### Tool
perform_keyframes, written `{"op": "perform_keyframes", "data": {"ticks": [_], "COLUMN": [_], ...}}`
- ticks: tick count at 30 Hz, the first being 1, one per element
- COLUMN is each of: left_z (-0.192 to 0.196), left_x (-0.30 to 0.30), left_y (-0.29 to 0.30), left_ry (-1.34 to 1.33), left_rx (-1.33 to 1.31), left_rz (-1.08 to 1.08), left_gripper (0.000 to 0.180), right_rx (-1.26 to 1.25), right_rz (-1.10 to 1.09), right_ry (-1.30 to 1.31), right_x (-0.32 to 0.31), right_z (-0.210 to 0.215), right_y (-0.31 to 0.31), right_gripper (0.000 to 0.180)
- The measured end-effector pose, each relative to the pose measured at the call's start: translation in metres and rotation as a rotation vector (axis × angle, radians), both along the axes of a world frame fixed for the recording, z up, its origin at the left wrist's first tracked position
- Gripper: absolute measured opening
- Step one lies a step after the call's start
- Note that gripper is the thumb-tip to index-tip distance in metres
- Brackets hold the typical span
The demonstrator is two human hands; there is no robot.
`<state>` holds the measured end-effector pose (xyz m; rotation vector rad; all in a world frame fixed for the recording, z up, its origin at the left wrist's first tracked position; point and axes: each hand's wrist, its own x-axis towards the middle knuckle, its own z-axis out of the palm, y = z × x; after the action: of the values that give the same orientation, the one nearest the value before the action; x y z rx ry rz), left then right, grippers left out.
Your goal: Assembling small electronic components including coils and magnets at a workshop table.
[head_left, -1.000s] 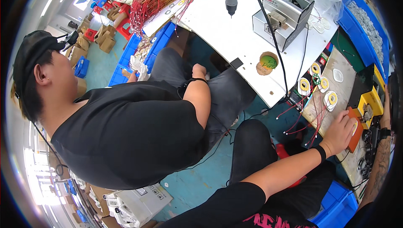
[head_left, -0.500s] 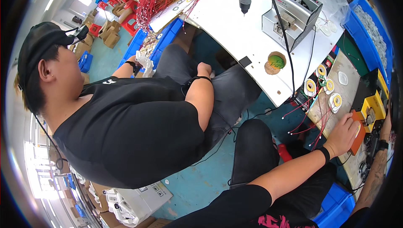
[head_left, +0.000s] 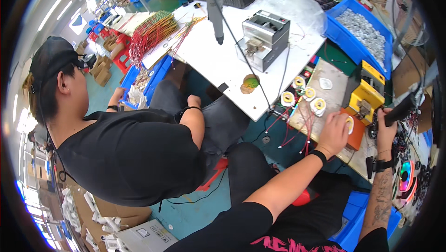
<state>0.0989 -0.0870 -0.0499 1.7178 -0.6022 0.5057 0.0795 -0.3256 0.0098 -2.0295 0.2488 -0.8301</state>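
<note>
My left hand (head_left: 335, 133) has its fingers at the edge of a white disc with a yellow ring (head_left: 350, 125), set on an orange block (head_left: 357, 132). To the right, my right hand (head_left: 386, 136) is raised beside black cable-like parts (head_left: 373, 130). A black cylindrical tool (head_left: 402, 108) crosses in front of its fingers, so I cannot make out whether they grip it. Just beyond the block stands a yellow and black machine (head_left: 366, 91). Several similar discs (head_left: 318, 105) lie left of my left hand, with red wires (head_left: 304, 129) trailing over the bench edge.
A blue bin of small clear parts (head_left: 360, 29) sits at the far right. A grey machine (head_left: 264, 40) stands on the white table (head_left: 200, 57), near a hanging grey electric screwdriver (head_left: 215, 19). At left, a co-worker (head_left: 121, 150) sits close by, one hand at another blue bin (head_left: 158, 73).
The view has swung right, bringing my right hand and the blue bin further in. My left hand stays at the orange block. The co-worker's far hand has lowered to the bin, no longer holding up white material.
</note>
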Motion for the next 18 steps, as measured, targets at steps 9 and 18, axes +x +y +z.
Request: {"op": "perform_keyframes", "data": {"ticks": [9,18], "left_z": [0.009,-0.016], "left_x": [-0.01,0.0], "left_y": [-0.013,-0.015], "left_ry": [0.034,0.099], "left_rx": [0.029,0.036], "left_rz": [-0.026,0.083], "left_gripper": [0.03,0.023], "right_rx": [0.245,1.349], "right_rz": [0.105,1.728], "right_ry": [-0.325,-0.636], "right_x": [-0.15,-0.172], "right_z": [0.063,0.209], "right_y": [0.095,0.251], "right_gripper": [0.062,0.111]}}
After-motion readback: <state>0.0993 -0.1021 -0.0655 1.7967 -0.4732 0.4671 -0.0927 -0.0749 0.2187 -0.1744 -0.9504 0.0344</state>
